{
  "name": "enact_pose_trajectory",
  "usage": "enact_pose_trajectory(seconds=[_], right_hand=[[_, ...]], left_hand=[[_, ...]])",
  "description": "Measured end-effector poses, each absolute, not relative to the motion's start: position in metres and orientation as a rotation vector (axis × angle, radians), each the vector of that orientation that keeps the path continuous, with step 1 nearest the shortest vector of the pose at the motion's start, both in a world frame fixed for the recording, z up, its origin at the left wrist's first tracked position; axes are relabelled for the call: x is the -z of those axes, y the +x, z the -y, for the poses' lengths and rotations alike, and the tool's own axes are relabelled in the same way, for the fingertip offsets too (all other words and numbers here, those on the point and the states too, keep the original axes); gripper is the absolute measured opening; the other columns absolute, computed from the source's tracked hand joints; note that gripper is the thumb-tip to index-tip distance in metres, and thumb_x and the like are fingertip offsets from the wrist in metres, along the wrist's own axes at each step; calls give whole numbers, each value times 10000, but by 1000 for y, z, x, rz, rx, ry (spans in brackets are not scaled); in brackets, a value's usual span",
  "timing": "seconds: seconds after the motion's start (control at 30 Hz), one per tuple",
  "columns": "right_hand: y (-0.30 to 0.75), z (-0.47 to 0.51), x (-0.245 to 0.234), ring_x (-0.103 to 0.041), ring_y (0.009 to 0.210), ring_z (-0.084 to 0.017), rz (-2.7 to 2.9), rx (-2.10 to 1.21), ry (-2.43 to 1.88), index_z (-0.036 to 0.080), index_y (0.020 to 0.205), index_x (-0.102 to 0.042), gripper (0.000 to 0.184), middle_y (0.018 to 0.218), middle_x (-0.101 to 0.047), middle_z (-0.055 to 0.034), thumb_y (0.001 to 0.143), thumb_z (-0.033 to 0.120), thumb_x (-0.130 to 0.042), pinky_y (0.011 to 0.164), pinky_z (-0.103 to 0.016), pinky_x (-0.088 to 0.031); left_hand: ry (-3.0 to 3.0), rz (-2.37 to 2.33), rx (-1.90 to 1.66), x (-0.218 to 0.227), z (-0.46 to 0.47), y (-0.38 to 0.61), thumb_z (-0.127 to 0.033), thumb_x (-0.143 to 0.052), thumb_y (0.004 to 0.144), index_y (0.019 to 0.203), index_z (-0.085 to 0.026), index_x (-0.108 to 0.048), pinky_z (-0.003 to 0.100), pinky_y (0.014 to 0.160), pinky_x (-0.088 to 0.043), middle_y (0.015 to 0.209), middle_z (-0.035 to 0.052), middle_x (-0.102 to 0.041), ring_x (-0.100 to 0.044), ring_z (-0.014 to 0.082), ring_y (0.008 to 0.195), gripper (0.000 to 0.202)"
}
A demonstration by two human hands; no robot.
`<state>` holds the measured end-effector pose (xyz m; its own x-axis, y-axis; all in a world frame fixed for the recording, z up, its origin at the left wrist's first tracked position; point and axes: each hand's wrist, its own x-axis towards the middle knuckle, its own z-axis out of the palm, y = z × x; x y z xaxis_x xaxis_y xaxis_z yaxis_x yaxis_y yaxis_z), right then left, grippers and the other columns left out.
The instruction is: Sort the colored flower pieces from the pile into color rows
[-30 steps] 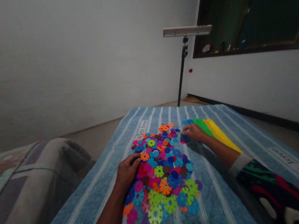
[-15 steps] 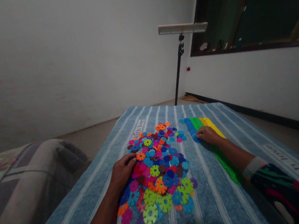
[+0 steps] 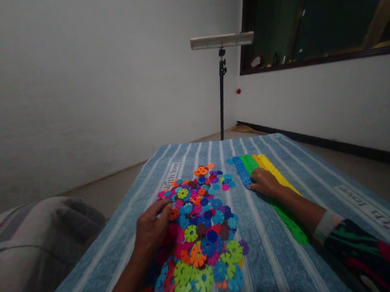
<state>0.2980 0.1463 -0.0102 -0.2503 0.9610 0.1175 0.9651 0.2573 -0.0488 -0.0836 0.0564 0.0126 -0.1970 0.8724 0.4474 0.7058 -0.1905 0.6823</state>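
Observation:
A loose pile of colourful plastic snowflake discs (image 3: 200, 231) spreads over the blue striped cloth. My left hand (image 3: 153, 223) is at the pile's left edge, thumb and index finger close together beside an orange disc (image 3: 174, 214); whatever they pinch is too small to make out. To the right, overlapping discs lie in rows: a blue row (image 3: 242, 169), a green row (image 3: 248, 160) and a yellow row (image 3: 276, 172). My right hand (image 3: 265, 182) has its bent fingertips on the blue disc at the near end of the blue row, its wrist covering part of the green row.
The striped cloth (image 3: 263, 247) covers the table. A lamp on a black stand (image 3: 222, 91) rises behind the far edge. At the left is a cloth-covered piece of furniture (image 3: 39, 243). A dark window (image 3: 322, 19) is in the right wall.
The view has shifted, so everything appears farther left. My left hand reaches slightly farther over the pile. My right fingertips have come down a little toward the near end of the blue row.

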Motion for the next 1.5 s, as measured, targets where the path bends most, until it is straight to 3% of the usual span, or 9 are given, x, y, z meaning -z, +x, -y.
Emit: enact_pose_trajectory(seconds=[0.23,0.33,0.53,0.77,0.97,1.3,1.5], right_hand=[[290,-141,11,-587,1008,-246,2364,82,-1863,149,909,-712,252,1025,-675,-124,838,386,-662,784,-297,-367],[289,-143,11,-585,1007,-242,2343,94,-1869,151,921,-696,246,1026,-674,-116,830,379,-670,789,-298,-366],[291,-144,13,-579,1024,-243,2282,73,-1874,170,901,-671,212,1036,-668,-101,810,361,-686,790,-294,-369],[297,-141,15,-581,990,-240,2260,20,-1837,170,876,-661,191,998,-663,-98,806,345,-693,777,-294,-361],[297,-139,15,-572,988,-226,2256,15,-1817,170,889,-656,160,1002,-659,-91,816,311,-678,792,-286,-357],[300,-139,24,-567,969,-214,2237,-57,-1725,177,862,-668,83,965,-655,-71,805,237,-663,808,-286,-367],[302,-139,25,-558,983,-215,2280,-53,-1711,184,856,-696,106,978,-657,-74,818,278,-667,829,-297,-371]], left_hand=[[2098,-1448,-805,-28,-129,25,-239,-525,774,660,-162,-713,245,629,-470,618,4,-662,-620,157,636,233],[2071,-1503,-685,-16,-161,75,-140,-585,726,701,-140,-739,240,660,-475,666,24,-695,-646,158,677,156],[2065,-1652,-461,-4,-187,134,-152,-612,769,893,-133,-774,260,736,-507,892,103,-759,-696,196,845,205],[2099,-1747,-328,-1,-188,147,-154,-592,768,924,-133,-770,283,818,-521,984,156,-751,-697,243,974,237],[2109,-1732,-286,0,-191,147,-161,-584,764,908,-115,-763,289,780,-525,941,161,-752,-703,239,919,234],[2147,-1662,-329,4,-194,144,-254,-681,729,791,-155,-753,247,686,-487,811,88,-743,-673,186,795,138],[2082,-1415,-641,13,-199,141,-177,-658,700,833,-153,-740,233,698,-478,760,17,-699,-631,152,771,159]])
